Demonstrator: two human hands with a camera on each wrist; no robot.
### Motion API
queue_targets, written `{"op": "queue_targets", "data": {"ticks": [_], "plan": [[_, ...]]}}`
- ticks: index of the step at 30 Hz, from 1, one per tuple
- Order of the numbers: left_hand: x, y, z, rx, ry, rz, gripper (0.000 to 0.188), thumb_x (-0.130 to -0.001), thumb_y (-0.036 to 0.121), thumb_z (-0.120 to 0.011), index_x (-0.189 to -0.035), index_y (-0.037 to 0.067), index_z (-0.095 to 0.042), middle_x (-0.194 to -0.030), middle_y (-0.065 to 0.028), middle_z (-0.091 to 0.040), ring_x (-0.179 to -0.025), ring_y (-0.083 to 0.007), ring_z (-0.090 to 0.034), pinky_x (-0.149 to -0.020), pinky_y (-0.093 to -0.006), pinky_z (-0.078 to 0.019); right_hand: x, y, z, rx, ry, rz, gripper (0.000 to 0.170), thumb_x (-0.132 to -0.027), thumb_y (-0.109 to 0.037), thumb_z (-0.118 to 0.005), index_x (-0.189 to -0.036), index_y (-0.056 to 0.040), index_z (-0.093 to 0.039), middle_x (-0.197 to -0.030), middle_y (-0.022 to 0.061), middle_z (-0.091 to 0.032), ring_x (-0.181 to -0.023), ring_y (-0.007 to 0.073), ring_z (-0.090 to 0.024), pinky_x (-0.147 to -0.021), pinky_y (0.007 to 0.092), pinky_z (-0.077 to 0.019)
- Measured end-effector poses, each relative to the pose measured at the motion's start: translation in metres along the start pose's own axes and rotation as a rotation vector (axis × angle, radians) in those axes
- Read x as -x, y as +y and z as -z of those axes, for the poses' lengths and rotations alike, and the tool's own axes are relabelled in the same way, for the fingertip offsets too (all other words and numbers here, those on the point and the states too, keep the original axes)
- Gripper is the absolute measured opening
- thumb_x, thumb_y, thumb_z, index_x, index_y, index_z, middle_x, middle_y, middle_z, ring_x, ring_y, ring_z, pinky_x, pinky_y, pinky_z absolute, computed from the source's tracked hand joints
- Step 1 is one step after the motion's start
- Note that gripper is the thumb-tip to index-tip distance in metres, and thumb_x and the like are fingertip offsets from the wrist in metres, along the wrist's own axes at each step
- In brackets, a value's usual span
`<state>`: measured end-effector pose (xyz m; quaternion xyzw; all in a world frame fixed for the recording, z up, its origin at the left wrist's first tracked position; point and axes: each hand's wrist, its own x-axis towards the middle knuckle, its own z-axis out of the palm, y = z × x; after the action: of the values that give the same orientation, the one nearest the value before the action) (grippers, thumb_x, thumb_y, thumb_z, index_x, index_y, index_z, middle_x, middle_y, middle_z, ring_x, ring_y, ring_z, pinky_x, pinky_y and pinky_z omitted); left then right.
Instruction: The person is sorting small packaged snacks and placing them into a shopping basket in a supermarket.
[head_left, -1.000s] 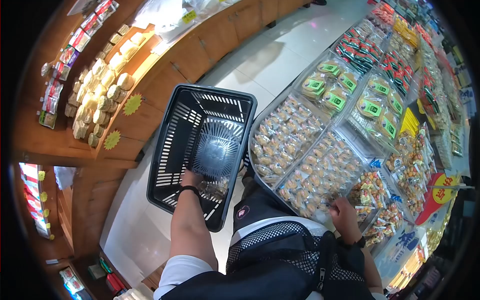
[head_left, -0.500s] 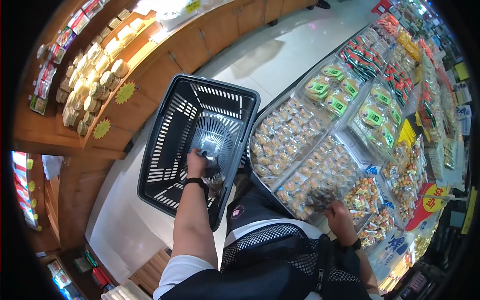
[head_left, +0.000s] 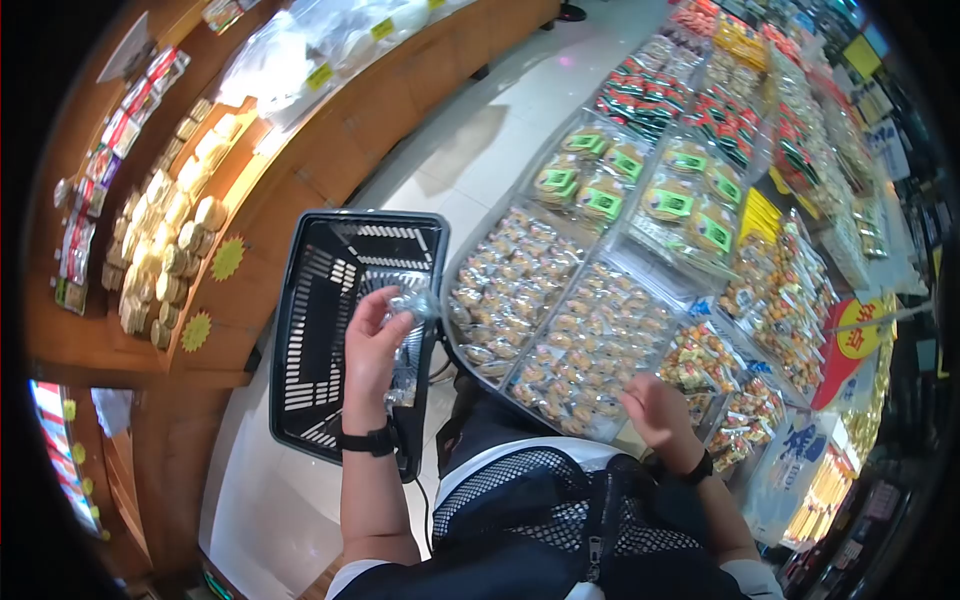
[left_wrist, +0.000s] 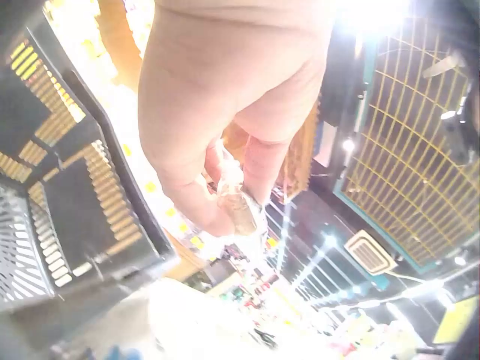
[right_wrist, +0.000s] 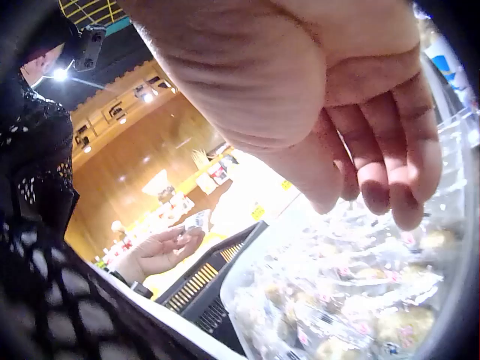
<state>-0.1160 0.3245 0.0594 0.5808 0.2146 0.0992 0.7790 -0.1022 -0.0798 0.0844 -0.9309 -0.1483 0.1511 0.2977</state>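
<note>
- The left hand (head_left: 372,345) pinches a small, shiny, clear-plastic-wrapped packet (head_left: 418,303) between thumb and fingertips; the left wrist view shows something pale brown inside the wrapper.
- Hand and packet are raised over the deep black plastic basket with slotted walls (head_left: 322,250), near its side next to the display.
- More clear-wrapped packets (head_left: 405,378) lie in the basket, partly hidden by the hand.
- The right hand (head_left: 655,410) hovers over the near edge of a clear-walled display bin heaped with small, round, tan snacks in clear wrappers (head_left: 600,340); its fingers are loosely bent and close together.
- A second such heap of wrapped snacks (head_left: 515,285) fills the neighbouring compartment, just beside the basket.
- Behind these sit flat clear packs with bright green labels (head_left: 600,203).
- Across the pale tiled floor (head_left: 480,170), a brown wooden counter (head_left: 330,150) carries stacked, pale wrapped blocks (head_left: 170,240), with yellow starburst tags (head_left: 228,258) on its front.
- A black band (head_left: 368,441) circles the left wrist.
</note>
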Motion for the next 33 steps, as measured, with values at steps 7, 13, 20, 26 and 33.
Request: {"op": "queue_targets", "data": {"ticks": [7,13,20,26,33], "plan": [[0.038,-0.012,-0.126,-0.032,-0.511,0.301,0.032,-0.091,0.006,-0.07,-0.121,0.005,-0.059,-0.111,-0.0038,-0.063,-0.091,-0.0094,-0.064,-0.074,-0.0238,-0.0511,-0.005,-0.056,0.029,-0.166,0.1,0.164,0.048,-0.088,-0.016,-0.07,-0.133,-0.0103,-0.054,-0.115,0.0143,-0.058,-0.098,0.0358,-0.064,-0.08,0.0424,-0.0528],[0.06,-0.014,-0.183,0.05,-0.713,0.439,0.035,-0.096,0.012,-0.066,-0.128,0.003,-0.058,-0.105,-0.0033,-0.066,-0.085,-0.0096,-0.062,-0.073,-0.0254,-0.0525,-0.006,-0.011,0.004,-0.778,0.058,0.041,0.039,-0.095,-0.016,-0.064,-0.132,-0.0071,-0.054,-0.106,0.0087,-0.066,-0.086,0.0218,-0.069,-0.072,0.0348,-0.0543],[0.055,-0.036,-0.191,-0.107,-0.776,0.345,0.037,-0.09,0.005,-0.072,-0.124,0.002,-0.06,-0.092,-0.0012,-0.067,-0.077,-0.0078,-0.061,-0.068,-0.0237,-0.0509,0.006,0.011,0.018,-1.082,-0.26,-0.152,0.024,-0.098,-0.014,-0.063,-0.12,-0.0032,-0.06,-0.09,0.0028,-0.067,-0.075,0.007,-0.063,-0.063,0.0226,-0.05],[0.056,-0.041,-0.194,-0.164,-0.746,0.283,0.034,-0.087,0.001,-0.074,-0.117,0.002,-0.06,-0.093,0.0003,-0.064,-0.078,-0.0062,-0.058,-0.07,-0.0226,-0.0499,0.004,0.007,0.029,-1.127,-0.022,-0.165,0.033,-0.093,-0.013,-0.07,-0.123,-0.0031,-0.059,-0.089,-0.0004,-0.062,-0.082,0.0052,-0.06,-0.063,0.0221,-0.0485],[0.066,-0.04,-0.204,-0.352,-0.853,0.11,0.037,-0.083,0.001,-0.078,-0.111,0.003,-0.054,-0.091,0.0012,-0.059,-0.078,-0.0039,-0.053,-0.071,-0.0212,-0.047,0.004,0.019,0.038,-0.792,-0.183,-0.12,0.034,-0.088,-0.012,-0.075,-0.117,-0.0008,-0.062,-0.08,-0.0014,-0.057,-0.071,0.0047,-0.051,-0.063,0.0219,-0.0433]]}}
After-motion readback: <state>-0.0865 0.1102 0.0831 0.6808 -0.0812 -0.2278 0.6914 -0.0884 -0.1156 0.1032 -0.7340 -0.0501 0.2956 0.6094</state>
